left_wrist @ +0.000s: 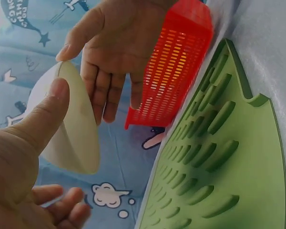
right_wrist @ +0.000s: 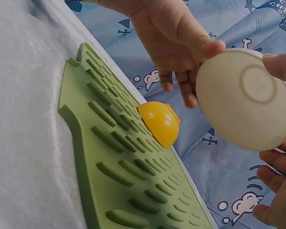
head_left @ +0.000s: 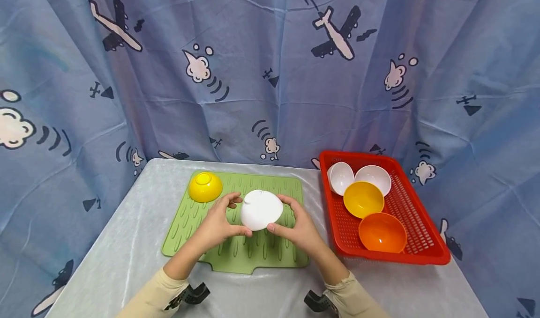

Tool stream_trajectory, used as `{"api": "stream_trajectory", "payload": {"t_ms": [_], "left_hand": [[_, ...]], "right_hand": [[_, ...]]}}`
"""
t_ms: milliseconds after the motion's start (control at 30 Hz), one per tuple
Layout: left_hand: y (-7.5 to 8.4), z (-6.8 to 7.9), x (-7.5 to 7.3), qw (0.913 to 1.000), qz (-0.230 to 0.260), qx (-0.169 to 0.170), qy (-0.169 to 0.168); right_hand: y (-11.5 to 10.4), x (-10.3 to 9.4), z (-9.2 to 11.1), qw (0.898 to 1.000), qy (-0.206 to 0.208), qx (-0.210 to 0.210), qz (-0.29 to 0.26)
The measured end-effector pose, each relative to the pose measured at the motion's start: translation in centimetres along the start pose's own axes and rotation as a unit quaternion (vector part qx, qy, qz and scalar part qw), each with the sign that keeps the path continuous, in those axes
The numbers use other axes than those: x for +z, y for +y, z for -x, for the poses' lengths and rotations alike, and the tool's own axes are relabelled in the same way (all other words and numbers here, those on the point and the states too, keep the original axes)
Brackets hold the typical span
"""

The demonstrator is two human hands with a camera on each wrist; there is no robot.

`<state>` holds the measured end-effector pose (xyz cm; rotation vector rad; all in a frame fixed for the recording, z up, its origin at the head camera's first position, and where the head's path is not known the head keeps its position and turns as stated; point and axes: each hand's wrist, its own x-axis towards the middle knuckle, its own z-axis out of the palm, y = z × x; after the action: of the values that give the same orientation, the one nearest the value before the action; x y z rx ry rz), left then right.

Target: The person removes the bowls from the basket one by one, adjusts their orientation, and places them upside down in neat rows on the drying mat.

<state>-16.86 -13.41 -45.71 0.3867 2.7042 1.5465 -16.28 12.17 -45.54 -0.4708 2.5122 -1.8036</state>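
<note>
A white bowl (head_left: 261,210) is held tilted above the green ridged drying mat (head_left: 236,262). My right hand (head_left: 297,226) grips it at the right, thumb on the near side and fingers at the far edge. At the left, my left hand (head_left: 217,224) touches the bowl's edge with its thumb. Its other fingers stand spread and apart from the bowl in the left wrist view. The underside of the white bowl (right_wrist: 248,100) shows a round foot ring in the right wrist view. Upside down on the mat's far left corner lies a yellow bowl (head_left: 205,187).
A red perforated basket (head_left: 415,210) stands on the right of the table. Inside are several bowls: white ones (head_left: 375,177), a yellow-orange one (head_left: 363,199) and an orange one (head_left: 382,232). Behind the table hangs a blue patterned curtain (head_left: 253,74).
</note>
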Motion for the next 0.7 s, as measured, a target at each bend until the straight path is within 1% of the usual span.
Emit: {"api": "stream_trajectory", "payload": {"t_ms": [100, 200, 300, 433, 600, 700], "left_hand": [[-0.2, 0.1, -0.1, 0.999, 0.029, -0.03, -0.016], [-0.1, 0.1, -0.4, 0.9978, 0.049, -0.038, -0.024], [0.1, 0.0, -0.6, 0.9976, 0.056, -0.029, -0.026], [0.0, -0.1, -1.1, 0.9982, 0.052, -0.012, -0.027], [-0.4, -0.1, -1.6, 0.9981, 0.041, 0.007, -0.046], [-0.7, -0.2, -1.8, 0.9977, 0.031, 0.016, -0.058]], "right_hand": [[0.2, 0.4, 0.0, 1.0, 0.004, -0.006, -0.013], [0.4, 0.7, 0.0, 1.0, 0.009, -0.005, -0.021], [0.4, 0.7, 0.1, 1.0, 0.011, -0.001, -0.013], [0.5, 0.9, -0.2, 1.0, 0.008, -0.007, 0.015], [0.7, 1.1, -0.2, 0.999, 0.017, -0.015, 0.049], [1.0, 1.3, -0.1, 0.999, 0.02, -0.013, 0.048]]}}
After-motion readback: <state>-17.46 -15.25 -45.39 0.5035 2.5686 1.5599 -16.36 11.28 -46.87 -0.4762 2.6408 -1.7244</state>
